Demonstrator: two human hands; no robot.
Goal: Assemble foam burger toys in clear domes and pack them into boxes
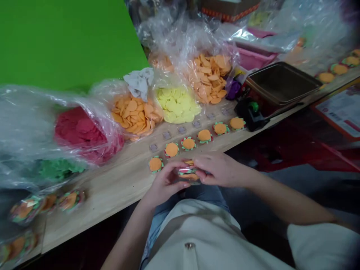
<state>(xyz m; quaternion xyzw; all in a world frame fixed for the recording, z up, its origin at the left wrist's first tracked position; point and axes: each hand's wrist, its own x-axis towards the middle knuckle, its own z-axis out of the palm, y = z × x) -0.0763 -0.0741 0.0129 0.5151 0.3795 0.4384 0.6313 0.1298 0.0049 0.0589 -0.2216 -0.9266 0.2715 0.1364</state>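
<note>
Two-handed, holding one layered burger (189, 176) in clear plastic by the near edge of the table (112, 198). With the left hand (165, 182), cupped part-way, gripping its left end, fingers above and thumb below. With the right hand (215, 169), fingers bent close together, pinching at the other end. Just beyond both hands, six more burgers (204, 136) in a slanting row, one of them right beside the left hand's knuckles. Past that row, a line of small clear pieces (182, 129). Farther out from the hands, in clear bags, yellow discs (177, 107) and orange discs (135, 116). Off to the left of the left hand, red pieces (84, 129), green pieces (57, 168) and wrapped burgers (69, 201). Ahead and rightward of the right hand, a brown bin (284, 84) beside a black holder (250, 116).
</note>
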